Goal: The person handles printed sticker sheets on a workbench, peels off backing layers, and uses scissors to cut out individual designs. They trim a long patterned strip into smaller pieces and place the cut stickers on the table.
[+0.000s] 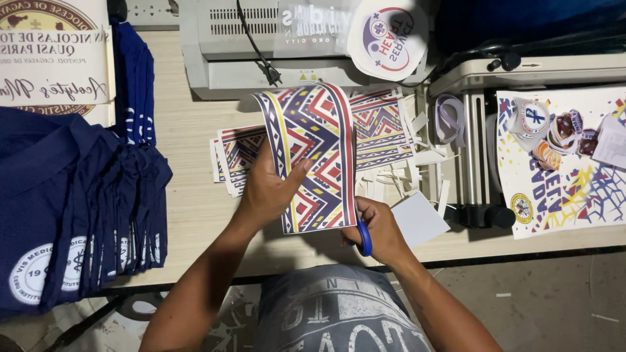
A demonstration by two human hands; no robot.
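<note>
We see the left hand (267, 189) pinching the patterned printed strip (313, 156) — thumb on its face. The right hand (378, 231) is clenched through the blue-handled scissors (360, 215), blades along the strip's right edge. The strip's long axis runs near to far, above the table (189, 195) — more strips (381, 127) lie beyond.

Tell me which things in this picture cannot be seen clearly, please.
Head view:
- Scissors: blades hidden behind the patterned sheet; only a blue handle shows in the right hand.
- Left hand: fingers hidden behind the sheet.
- Stacked blue shirts: cut off by the left edge.
</note>
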